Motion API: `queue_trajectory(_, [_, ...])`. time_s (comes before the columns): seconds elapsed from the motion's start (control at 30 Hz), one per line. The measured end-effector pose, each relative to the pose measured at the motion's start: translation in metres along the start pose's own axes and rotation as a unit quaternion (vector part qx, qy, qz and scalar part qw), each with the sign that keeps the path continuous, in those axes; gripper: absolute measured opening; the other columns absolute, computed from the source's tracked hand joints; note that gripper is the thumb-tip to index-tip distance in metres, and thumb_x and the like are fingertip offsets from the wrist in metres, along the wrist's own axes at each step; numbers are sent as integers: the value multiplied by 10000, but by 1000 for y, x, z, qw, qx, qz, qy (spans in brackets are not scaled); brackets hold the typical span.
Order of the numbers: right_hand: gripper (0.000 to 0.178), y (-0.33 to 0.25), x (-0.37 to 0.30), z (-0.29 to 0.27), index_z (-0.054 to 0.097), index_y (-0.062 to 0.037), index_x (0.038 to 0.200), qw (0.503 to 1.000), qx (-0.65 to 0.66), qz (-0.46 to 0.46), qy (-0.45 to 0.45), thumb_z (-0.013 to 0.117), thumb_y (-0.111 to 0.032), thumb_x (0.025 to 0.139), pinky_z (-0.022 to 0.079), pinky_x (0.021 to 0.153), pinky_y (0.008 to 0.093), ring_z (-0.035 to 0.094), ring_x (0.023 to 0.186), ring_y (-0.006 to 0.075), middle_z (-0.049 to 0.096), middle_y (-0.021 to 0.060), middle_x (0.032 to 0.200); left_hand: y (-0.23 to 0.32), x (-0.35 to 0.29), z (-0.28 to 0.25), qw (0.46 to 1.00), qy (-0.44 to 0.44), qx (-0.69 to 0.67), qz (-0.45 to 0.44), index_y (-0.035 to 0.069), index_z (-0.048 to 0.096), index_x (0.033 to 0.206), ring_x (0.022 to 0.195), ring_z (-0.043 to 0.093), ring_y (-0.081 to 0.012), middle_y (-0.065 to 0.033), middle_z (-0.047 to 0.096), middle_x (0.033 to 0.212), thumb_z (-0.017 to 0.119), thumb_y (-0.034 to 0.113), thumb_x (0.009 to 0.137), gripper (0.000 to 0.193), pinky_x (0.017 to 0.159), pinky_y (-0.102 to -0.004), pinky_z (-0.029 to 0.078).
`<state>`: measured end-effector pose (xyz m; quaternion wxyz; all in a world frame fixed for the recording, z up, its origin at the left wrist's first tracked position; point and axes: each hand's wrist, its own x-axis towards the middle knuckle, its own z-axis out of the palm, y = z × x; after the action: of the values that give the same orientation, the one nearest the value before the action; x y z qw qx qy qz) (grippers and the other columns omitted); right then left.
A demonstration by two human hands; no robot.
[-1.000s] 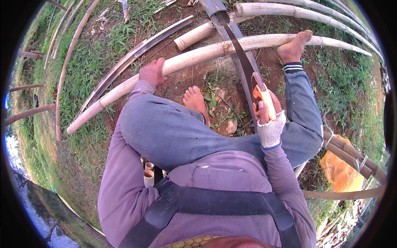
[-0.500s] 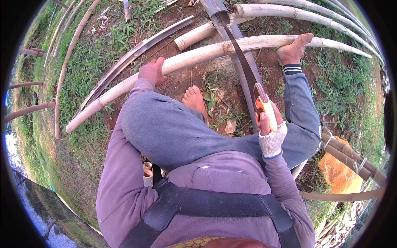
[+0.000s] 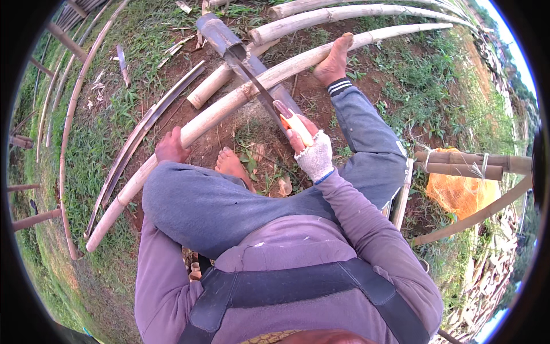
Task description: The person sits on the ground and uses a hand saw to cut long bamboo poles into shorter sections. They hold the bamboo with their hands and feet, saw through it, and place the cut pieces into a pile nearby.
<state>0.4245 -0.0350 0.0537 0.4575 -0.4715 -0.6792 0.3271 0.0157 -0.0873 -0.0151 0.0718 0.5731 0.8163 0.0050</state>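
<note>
A long pale bamboo pole [image 3: 206, 119] runs slantwise across in front of me. My left hand [image 3: 172, 147] is closed around it near its left end. My right hand [image 3: 314, 150], in a fingerless knitted glove, grips a handsaw by its orange and cream handle [image 3: 298, 127]. The dark saw blade [image 3: 259, 87] lies across the pole close to a joint; whether it has cut in cannot be seen. Under the crossing is a grey trough-like beam [image 3: 214, 30]. My bare right foot [image 3: 334, 61] presses on the pole farther right.
A split bamboo length [image 3: 143, 127] lies left of the pole, and a short bamboo piece [image 3: 209, 86] lies beyond it. More poles [image 3: 355, 12] lie at the far right. Tied bamboo rails [image 3: 467, 163] and an orange mesh bag [image 3: 458, 192] are at my right.
The saw has slid forward, bringing its handle and my right hand closer to the pole. My left hand still holds the pole. The whole view has swung, shifting the scene leftward.
</note>
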Motion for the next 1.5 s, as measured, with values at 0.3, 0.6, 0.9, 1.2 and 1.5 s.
queue_trajectory(0.3, [436,-5,13,0,690,11,1345,1000,-14,-6,-22,786,-216,985,593,811,355,775,880,227,801,165,1090,-14,-12,4,999,-9,16,-40,171,560,1288,1128,728,-387,-154,717,1170,948,323,729,697,939,-525,588])
queue_trajectory(0.6, [373,-20,-2,-11,671,19,1365,988,64,129,-51,724,-185,1058,538,703,286,644,806,95,747,72,1024,2,22,-18,990,-137,17,-30,206,579,1321,1131,737,-413,-172,764,1181,858,369,808,607,970,-532,579])
queue_trajectory(0.9, [398,-18,-18,-41,660,39,1378,989,16,140,-54,712,-197,1062,564,827,289,688,954,123,751,108,1131,6,21,-17,992,-127,9,-15,183,565,1291,1148,729,-409,-174,751,1200,880,397,798,623,973,-535,580])
queue_trajectory(1.2, [449,-21,-31,-36,619,40,1435,992,36,76,-96,706,-208,1071,580,858,308,708,976,145,758,126,1163,-18,11,-19,989,-137,18,-45,190,568,1282,1127,736,-412,-173,763,1170,884,385,795,612,969,-530,581])
queue_trajectory(1.5, [392,-14,33,28,651,22,1389,982,114,144,-53,719,-187,1064,557,687,224,681,836,78,755,101,1082,2,21,-27,988,-151,-3,-39,196,568,1311,1207,704,-395,-144,748,1246,879,361,794,625,1010,-522,562])
